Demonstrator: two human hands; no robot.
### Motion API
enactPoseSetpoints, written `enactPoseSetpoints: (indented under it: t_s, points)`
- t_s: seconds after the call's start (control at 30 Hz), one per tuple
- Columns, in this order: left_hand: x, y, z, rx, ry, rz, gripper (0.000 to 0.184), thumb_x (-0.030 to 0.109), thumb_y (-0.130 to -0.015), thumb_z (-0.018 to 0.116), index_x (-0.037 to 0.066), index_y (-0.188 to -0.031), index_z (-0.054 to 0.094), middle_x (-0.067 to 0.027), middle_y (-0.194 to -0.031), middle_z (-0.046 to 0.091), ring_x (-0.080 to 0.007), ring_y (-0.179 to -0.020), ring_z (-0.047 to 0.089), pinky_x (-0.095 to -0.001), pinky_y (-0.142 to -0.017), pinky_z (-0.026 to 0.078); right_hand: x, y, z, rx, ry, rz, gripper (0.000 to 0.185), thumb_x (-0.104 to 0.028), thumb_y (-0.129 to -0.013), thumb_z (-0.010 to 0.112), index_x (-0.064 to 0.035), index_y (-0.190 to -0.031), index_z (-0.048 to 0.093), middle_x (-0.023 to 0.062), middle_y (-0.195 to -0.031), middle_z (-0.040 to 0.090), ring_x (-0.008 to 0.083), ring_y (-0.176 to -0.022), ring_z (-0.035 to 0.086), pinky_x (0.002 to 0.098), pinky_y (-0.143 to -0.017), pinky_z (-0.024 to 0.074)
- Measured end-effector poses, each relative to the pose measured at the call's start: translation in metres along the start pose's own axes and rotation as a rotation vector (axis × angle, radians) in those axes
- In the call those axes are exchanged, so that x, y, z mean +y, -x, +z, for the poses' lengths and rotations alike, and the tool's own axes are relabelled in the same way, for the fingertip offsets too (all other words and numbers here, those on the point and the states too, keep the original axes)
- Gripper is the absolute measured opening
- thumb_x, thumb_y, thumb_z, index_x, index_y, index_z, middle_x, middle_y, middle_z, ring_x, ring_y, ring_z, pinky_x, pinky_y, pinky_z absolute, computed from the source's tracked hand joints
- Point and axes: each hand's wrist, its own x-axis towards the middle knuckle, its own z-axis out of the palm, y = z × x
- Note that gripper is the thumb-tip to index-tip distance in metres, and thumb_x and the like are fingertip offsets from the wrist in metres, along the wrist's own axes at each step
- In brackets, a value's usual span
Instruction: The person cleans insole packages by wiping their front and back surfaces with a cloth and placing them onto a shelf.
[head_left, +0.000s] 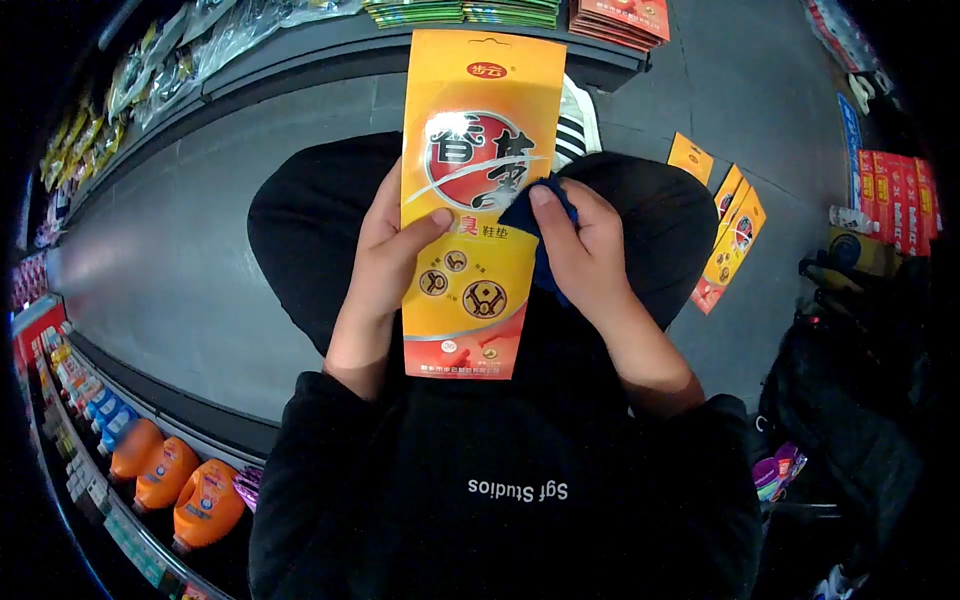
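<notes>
In the head view, a yellow insole packet is up in the middle of the frame. The left hand pinches its left edge, thumb on front, likely to keep it still. The right hand squeezes a dark blue cloth at its right edge, perhaps so the cloth presses flat.

Packet before torso, bottles left, other packets on floor right.

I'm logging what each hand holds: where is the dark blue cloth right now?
In the head view, the dark blue cloth is in the right hand, under its thumb, against the right edge of the yellow packet.
</notes>
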Motion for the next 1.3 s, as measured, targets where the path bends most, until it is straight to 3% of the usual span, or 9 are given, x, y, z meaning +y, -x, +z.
enactPoseSetpoints:
  t_s: [0.2,0.27,0.3,0.43,0.6,0.77,0.9,1.13,1.3]
  points:
    - [-0.005,0.000,-0.005,-0.043,-0.030,0.022,0.059,-0.001,-0.079,0.056,0.000,-0.133,0.033,-0.0127,-0.118,0.054,-0.0205,-0.107,0.055,-0.0317,-0.091,0.044,0.002,-0.002,-0.014,-0.084,0.053,-0.130,0.015,-0.012,-0.085,0.061,0.0016,-0.091,0.061,0.0024,-0.079,0.059,0.0072,-0.076,0.053,0.0213,-0.070,0.0422]
    - [-0.006,0.000,-0.002,-0.081,-0.056,-0.004,0.058,-0.002,-0.079,0.056,0.000,-0.133,0.033,-0.0126,-0.117,0.055,-0.0205,-0.106,0.056,-0.0319,-0.090,0.044,0.003,-0.015,-0.022,0.001,-0.023,0.087,0.016,-0.012,-0.084,0.063,0.0008,-0.093,0.062,0.0009,-0.081,0.062,0.0068,-0.076,0.055,0.0201,-0.070,0.0431]
    - [-0.007,0.001,0.001,-0.098,-0.077,-0.041,0.058,-0.001,-0.080,0.057,0.000,-0.133,0.034,-0.0125,-0.117,0.055,-0.0203,-0.106,0.056,-0.0320,-0.090,0.044,-0.004,-0.025,-0.022,0.100,-0.138,0.070,0.017,-0.013,-0.083,0.064,0.0026,-0.089,0.063,0.0027,-0.079,0.064,0.0070,-0.071,0.056,0.0229,-0.063,0.0450]
    - [-0.010,0.004,0.003,-0.120,-0.065,-0.072,0.057,-0.002,-0.080,0.057,0.000,-0.132,0.035,-0.0121,-0.117,0.056,-0.0199,-0.106,0.056,-0.0318,-0.090,0.044,-0.009,-0.044,-0.027,0.205,-0.452,0.197,0.018,-0.015,-0.084,0.062,0.0016,-0.093,0.063,0.0031,-0.080,0.065,0.0058,-0.071,0.057,0.0218,-0.063,0.0465]
    - [-0.009,0.004,0.001,-0.067,-0.071,-0.038,0.056,-0.002,-0.080,0.056,0.000,-0.132,0.035,-0.0121,-0.117,0.056,-0.0191,-0.107,0.056,-0.0314,-0.090,0.044,0.001,-0.008,-0.013,-0.008,-0.087,0.182,0.018,-0.013,-0.083,0.064,0.0016,-0.093,0.063,0.0026,-0.080,0.064,0.0045,-0.071,0.056,0.0220,-0.063,0.0459]
    - [-0.014,0.005,-0.001,-0.095,-0.051,-0.085,0.055,-0.002,-0.081,0.055,0.000,-0.132,0.035,-0.0122,-0.118,0.055,-0.0193,-0.108,0.055,-0.0315,-0.091,0.044,0.009,-0.013,-0.017,0.066,-0.135,0.173,0.018,-0.014,-0.083,0.064,0.0019,-0.091,0.063,0.0018,-0.074,0.064,0.0038,-0.066,0.055,0.0211,-0.057,0.0444]
    - [-0.015,0.008,0.005,-0.115,-0.099,-0.045,0.054,-0.004,-0.082,0.053,-0.001,-0.133,0.034,-0.0123,-0.119,0.054,-0.0190,-0.109,0.054,-0.0311,-0.091,0.043,0.007,-0.033,-0.012,0.236,-0.386,0.203,0.021,-0.016,-0.082,0.065,0.0037,-0.088,0.063,0.0041,-0.075,0.065,0.0058,-0.065,0.058,0.0214,-0.058,0.0460]
    - [-0.012,0.014,0.004,-0.089,-0.170,-0.055,0.054,-0.004,-0.083,0.052,-0.002,-0.133,0.032,-0.0125,-0.121,0.053,-0.0187,-0.111,0.052,-0.0306,-0.093,0.041,0.010,-0.010,-0.011,0.133,-0.217,0.198,0.021,-0.017,-0.081,0.068,0.0024,-0.086,0.063,0.0038,-0.075,0.065,0.0058,-0.067,0.058,0.0210,-0.060,0.0463]
    - [-0.012,0.013,0.012,-0.137,-0.145,-0.043,0.055,-0.004,-0.083,0.052,-0.002,-0.134,0.031,-0.0120,-0.122,0.052,-0.0183,-0.111,0.051,-0.0304,-0.094,0.040,0.007,-0.024,-0.015,0.222,-0.235,0.232,0.023,-0.019,-0.088,0.058,0.0032,-0.083,0.063,0.0015,-0.069,0.063,0.0038,-0.062,0.054,0.0209,-0.056,0.0440]
